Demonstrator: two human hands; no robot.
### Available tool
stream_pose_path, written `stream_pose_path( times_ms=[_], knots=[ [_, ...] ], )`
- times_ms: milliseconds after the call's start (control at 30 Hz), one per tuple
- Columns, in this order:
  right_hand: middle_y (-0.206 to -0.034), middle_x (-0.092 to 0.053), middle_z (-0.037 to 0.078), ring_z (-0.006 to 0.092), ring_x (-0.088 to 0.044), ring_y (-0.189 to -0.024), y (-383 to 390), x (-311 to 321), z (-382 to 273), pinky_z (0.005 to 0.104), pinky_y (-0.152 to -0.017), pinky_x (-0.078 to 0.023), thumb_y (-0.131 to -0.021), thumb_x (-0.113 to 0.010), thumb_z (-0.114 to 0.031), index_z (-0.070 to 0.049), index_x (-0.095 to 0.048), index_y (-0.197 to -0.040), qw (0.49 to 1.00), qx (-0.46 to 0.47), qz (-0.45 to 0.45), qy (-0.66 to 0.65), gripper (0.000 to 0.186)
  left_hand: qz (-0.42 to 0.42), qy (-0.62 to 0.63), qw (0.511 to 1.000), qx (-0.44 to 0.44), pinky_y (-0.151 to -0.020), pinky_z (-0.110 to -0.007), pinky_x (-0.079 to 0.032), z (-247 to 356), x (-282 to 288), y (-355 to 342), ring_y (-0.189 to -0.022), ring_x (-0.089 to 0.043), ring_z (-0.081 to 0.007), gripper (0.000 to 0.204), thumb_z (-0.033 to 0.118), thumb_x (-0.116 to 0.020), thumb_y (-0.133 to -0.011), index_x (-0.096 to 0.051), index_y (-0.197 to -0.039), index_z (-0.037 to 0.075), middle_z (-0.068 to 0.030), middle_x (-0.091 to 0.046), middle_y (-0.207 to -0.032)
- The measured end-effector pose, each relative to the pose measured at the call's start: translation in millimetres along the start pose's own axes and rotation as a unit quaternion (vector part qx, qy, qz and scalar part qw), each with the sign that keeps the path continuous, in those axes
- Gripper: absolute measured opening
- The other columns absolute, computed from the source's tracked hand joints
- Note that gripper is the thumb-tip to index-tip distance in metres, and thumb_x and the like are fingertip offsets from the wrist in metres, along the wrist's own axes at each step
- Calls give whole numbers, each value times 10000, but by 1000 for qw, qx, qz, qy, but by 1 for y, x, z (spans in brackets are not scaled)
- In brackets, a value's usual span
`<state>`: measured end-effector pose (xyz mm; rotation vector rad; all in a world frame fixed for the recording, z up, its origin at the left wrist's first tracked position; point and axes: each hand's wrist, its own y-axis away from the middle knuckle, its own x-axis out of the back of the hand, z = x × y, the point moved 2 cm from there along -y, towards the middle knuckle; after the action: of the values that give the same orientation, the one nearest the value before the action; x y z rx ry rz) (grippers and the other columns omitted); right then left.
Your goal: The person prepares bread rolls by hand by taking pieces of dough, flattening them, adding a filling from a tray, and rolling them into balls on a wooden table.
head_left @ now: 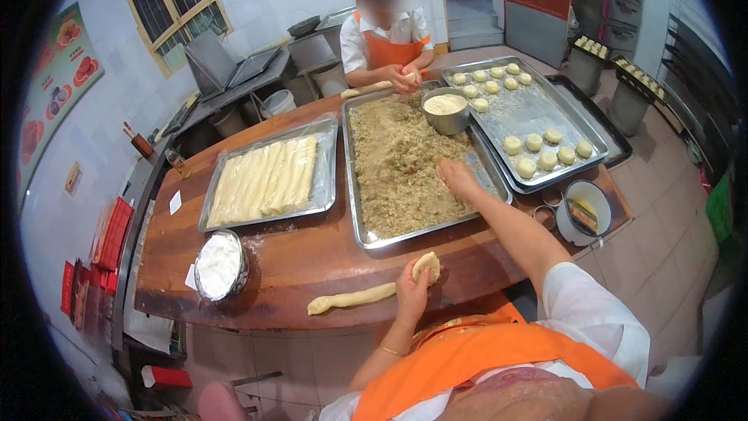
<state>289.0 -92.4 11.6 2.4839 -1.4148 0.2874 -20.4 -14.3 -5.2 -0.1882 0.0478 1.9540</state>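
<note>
My left hand [411, 290], near the table's front edge, is closed round a flattened piece of dough [426, 265] that shows above its fingers. Beside that hand a pale dough rope [351, 299] lies on the wood, its right end reaching my fingers. My right arm stretches forward across the table. Its hand [458, 177] dips into the right side of a brown crumbly filling [413, 164], fingers drawn together on some of it. The filling spreads over a large metal tray [374, 245]. A metal bowl of pale crumbs [446, 104] sits at that tray's far right.
Dough strips [269, 178] fill a tray at left, near a flour bowl [220, 265]. Several round dough pieces [534, 142] sit on a tray [545, 113] at right. A white pot [583, 214] stands at the right edge. Across the table, a person [386, 39] handles dough.
</note>
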Motion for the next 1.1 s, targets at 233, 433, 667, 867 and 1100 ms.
stream_pose_path(
  times_ms=[233, 433, 667, 867, 1100],
  knots=[
    [-886, -702, 164, 268, -657, -805, 18, 3, -13, 376, -737, -501, -968, -592, -418, -44, -707, -983, 979, 159, 37, 124, 391, 18, 30, 999, 15, -844, -286, -558, -12, 2, -1, -972, -682, -184, 267, 53, -546, -997, -552, -1248, -39, -120, -674, -1104],
    [-823, -698, 180, 314, -671, -788, 30, 3, -25, 401, -765, -511, -1001, -522, -451, -17, -726, -928, 965, 143, 63, 211, 486, 15, 65, 997, 34, -864, -298, -556, -18, 5, 0, -997, -678, -194, 282, 60, -543, -1000, -546, -1265, -37, -122, -673, -1113],
    [-1080, -668, 55, 169, -647, -872, 7, 8, 4, 320, -716, -542, -1028, -460, -522, -117, -620, -1254, 986, 79, -68, -129, 492, 9, -4, 1000, 2, -868, -299, -552, -25, 7, -4, -1012, -671, -191, 292, 71, -538, -1004, -542, -1274, -41, -118, -666, -1136],
    [-1009, -629, 13, 115, -599, -756, 40, 7, -37, 212, -582, -486, -1018, -515, -487, -146, -623, -1116, 803, -38, -70, -590, 370, 27, 45, 999, 8, -856, -302, -556, -10, 5, 4, -983, -681, -197, 276, 74, -535, -1006, -546, -1259, -34, -125, -669, -1132],
    [-636, -478, 6, 107, -368, -480, 22, 7, -12, 262, -422, -253, -1039, -420, -535, -137, -468, -718, 866, 43, -74, -492, 514, 15, -21, 999, -19, -836, -294, -550, -8, 4, 1, -956, -682, -181, 245, 79, -549, -996, -584, -1212, -30, -123, -683, -1091]
  ],
)
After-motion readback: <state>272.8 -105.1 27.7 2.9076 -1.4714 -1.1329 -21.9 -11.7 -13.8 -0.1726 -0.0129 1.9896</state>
